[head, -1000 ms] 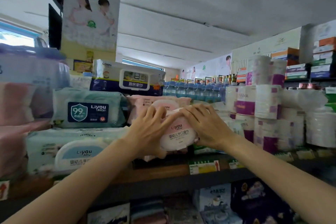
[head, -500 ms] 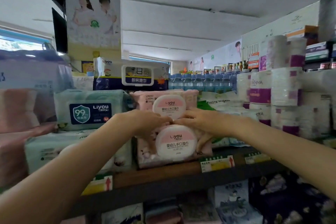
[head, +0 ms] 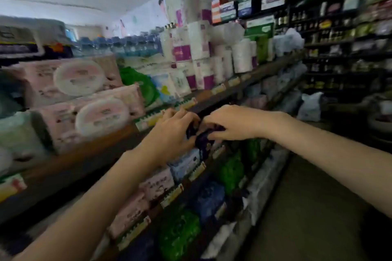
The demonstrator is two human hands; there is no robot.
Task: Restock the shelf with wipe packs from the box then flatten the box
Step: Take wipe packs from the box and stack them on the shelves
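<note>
Shop shelving runs from the near left away to the far right, blurred throughout. On the upper shelf (head: 89, 150), at the near left, lie two pink wipe packs (head: 84, 116) with round white lids, one stacked on the other; both look placed. Right of them stand green packets (head: 144, 87) and white-and-purple paper rolls (head: 197, 63). Both hands are off the packs, in front of the shelf edge and lower. The left hand (head: 169, 133) has its fingers loosely curled and apart, the right hand (head: 231, 123) its fingers bent downward; their tips nearly meet, and neither seems to hold anything, though blur makes that uncertain. No box is in view. My judgement: one pack is just stocked and the hands are between packs. Next comes turning toward the box, wherever it sits, and taking another pack, or flattening the box if it is empty
</note>
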